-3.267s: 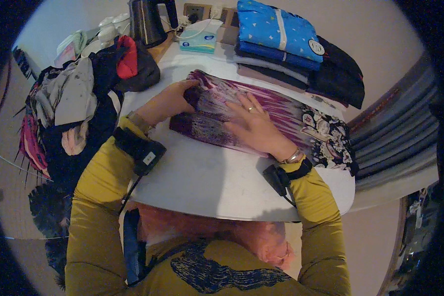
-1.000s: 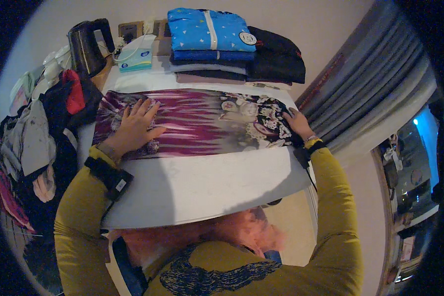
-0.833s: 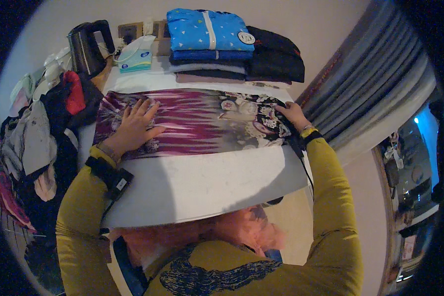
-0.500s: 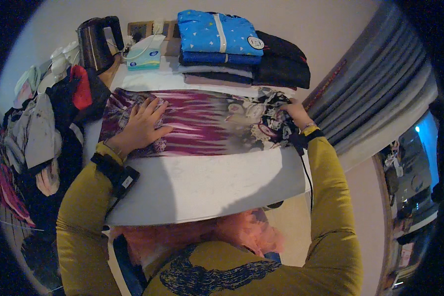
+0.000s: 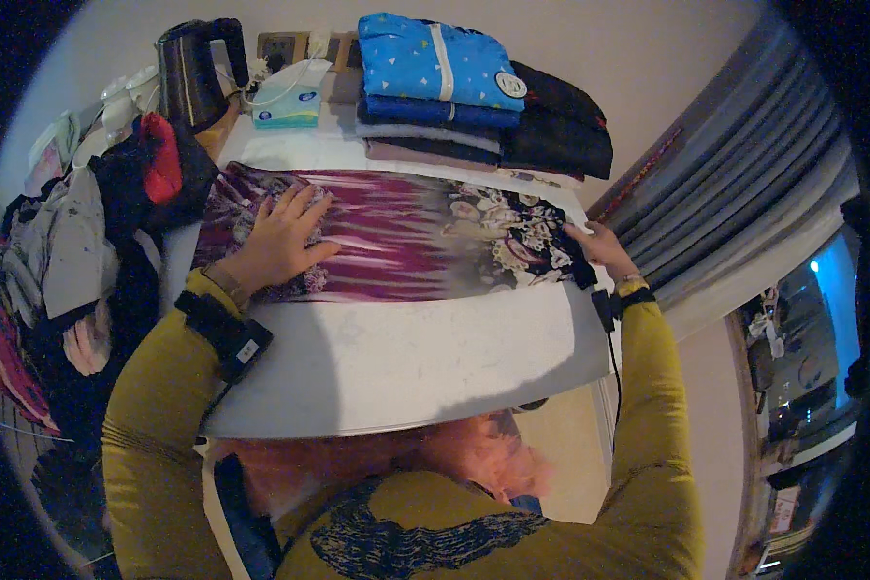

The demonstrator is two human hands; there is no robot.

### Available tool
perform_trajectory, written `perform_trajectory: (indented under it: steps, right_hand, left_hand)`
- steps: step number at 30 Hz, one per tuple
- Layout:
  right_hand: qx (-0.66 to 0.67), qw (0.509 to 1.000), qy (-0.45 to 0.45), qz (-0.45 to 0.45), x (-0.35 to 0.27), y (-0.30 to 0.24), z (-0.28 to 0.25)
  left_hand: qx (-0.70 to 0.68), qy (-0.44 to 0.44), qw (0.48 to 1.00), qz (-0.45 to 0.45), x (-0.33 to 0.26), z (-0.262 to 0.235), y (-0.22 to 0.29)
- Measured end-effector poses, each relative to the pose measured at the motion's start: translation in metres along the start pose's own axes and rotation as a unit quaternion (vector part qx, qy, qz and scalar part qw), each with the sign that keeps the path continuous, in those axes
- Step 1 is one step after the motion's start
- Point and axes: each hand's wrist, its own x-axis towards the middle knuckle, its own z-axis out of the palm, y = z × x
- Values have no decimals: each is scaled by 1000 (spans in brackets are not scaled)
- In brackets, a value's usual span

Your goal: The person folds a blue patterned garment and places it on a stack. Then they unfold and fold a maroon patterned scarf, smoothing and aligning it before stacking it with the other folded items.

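Observation:
A long folded patterned cloth (image 5: 387, 232), magenta-streaked on the left and black-and-cream floral on the right, lies across the white table (image 5: 435, 358). My left hand (image 5: 285, 237) rests flat on its left part, fingers spread. At the cloth's right end, my right hand (image 5: 604, 249) has its fingers closed on the edge; the exact grip is partly hidden. Behind the cloth stands a stack of folded clothes, topped by a bright blue garment (image 5: 435, 63) with a white zip. Dark folded clothing (image 5: 556, 126) sits beside that stack.
Loose clothes (image 5: 72, 246) are heaped left of the table. A dark kettle (image 5: 191, 77), a tissue pack (image 5: 288, 104) and a cable stand near the wall. Grey curtains (image 5: 725, 164) hang along the right side. Pink ruffled fabric (image 5: 387, 464) shows below the table's front edge.
My right hand has moved a little right and nearer, and the cloth's right end looks straighter. My left hand stays spread in the same place on the cloth.

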Motion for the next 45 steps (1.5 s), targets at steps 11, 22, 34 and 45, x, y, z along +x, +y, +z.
perform_trajectory:
  steps: [11,22,34,45]
  right_hand:
    - [-50,994,-79,-58,-63,5,-24]
    - [-31,998,22,-51,-44,-5,2]
    - [-90,988,-40,-120,21,-13,37]
    - [94,973,-35,-208,19,-7,20]
  left_hand:
    - [4,-14,1000,-8,4,1,0]
    - [-11,-23,1000,-11,4,-3,6]
    - [-23,0,1000,6,2,-2,1]
    - [-2,-41,999,-29,4,0,4]
